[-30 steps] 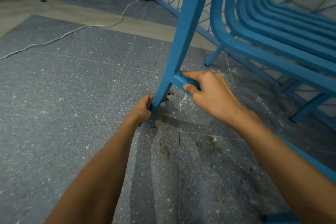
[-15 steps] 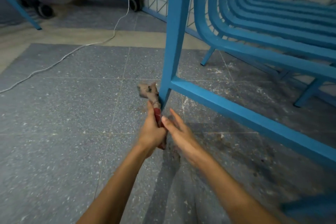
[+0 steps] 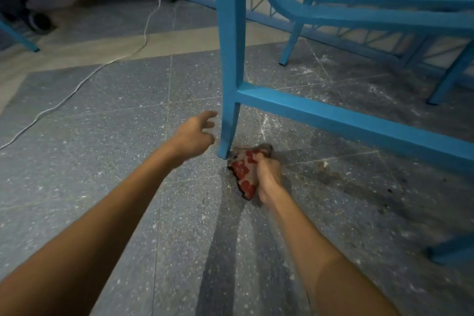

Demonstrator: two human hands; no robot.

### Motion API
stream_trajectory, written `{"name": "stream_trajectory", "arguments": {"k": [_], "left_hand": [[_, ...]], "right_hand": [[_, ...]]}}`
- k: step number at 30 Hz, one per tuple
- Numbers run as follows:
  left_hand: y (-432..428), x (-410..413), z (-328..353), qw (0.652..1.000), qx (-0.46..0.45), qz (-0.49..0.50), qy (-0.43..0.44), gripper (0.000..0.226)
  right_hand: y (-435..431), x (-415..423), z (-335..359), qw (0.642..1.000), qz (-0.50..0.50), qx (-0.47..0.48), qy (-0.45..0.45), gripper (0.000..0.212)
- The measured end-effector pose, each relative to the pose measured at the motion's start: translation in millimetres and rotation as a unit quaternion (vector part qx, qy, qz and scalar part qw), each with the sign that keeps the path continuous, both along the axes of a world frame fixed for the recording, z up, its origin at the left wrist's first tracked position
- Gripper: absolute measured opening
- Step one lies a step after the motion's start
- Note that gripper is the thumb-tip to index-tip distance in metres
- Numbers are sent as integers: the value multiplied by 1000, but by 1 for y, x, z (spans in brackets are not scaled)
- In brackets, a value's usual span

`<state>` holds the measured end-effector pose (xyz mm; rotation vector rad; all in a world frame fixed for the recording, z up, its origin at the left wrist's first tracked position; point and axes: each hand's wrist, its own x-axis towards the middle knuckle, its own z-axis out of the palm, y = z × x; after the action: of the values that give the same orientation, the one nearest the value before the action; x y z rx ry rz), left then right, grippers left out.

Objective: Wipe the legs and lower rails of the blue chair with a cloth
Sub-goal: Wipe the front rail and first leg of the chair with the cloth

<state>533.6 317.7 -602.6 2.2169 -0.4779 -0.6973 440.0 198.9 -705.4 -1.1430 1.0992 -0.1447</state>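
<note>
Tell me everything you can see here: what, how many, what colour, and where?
blue chair: one, blue, centre and right, standing on the floor
cloth: one, red and pale patterned, low by the foot of the chair's near leg
cable: one, white, trailing over the floor at left
wheeled object: one, dark, top left, too blurred to name
floor: one, grey-blue speckled tiles with a beige band, underneath everything
left hand: one, open, just left of the near leg
right hand: one, gripping the cloth
</note>
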Motion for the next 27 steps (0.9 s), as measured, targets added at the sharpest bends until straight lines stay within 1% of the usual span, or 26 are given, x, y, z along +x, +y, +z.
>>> {"name": "stream_trajectory", "arguments": {"k": [2,3,4,6,8,11,14,17,18,20,21,24,25,27], "left_hand": [[-9,6,5,998,0,-58,-17,73],[-14,5,9,997,-4,-78,-23,74],[-17,5,10,996,-10,-87,-24,73],[-18,4,11,996,-27,-84,-25,72],[-15,3,8,996,-38,-79,-23,74],[-13,-1,9,996,-48,-73,-12,77],[-12,2,8,995,-41,-91,-17,83],[-8,10,2,994,-27,-105,-25,91],[-8,11,1,994,-23,-108,-26,92],[-7,12,1,994,-19,-107,-28,92],[-8,11,2,994,-22,-108,-27,92],[-10,11,4,993,-36,-110,-19,91],[-11,11,4,993,-40,-112,-17,91],[-11,12,3,993,-43,-112,-20,90]], "right_hand": [[14,15,-1,999,37,-25,-5,24],[23,22,-1,998,54,-30,-5,24],[32,29,-1,997,61,-36,-7,23],[48,41,-6,997,65,-43,-15,30],[54,48,-9,998,47,-25,-25,35],[50,49,-9,998,9,39,-51,37],[43,39,2,991,1,57,-125,44],[40,20,12,977,13,24,-213,60],[41,17,11,975,21,5,-221,62],[46,17,4,983,33,-25,-177,58],[48,22,-2,989,36,-16,-143,52],[54,43,-15,996,29,68,-41,34],[53,48,-16,996,29,78,-24,32],[51,53,-13,995,25,91,-25,33]]}}
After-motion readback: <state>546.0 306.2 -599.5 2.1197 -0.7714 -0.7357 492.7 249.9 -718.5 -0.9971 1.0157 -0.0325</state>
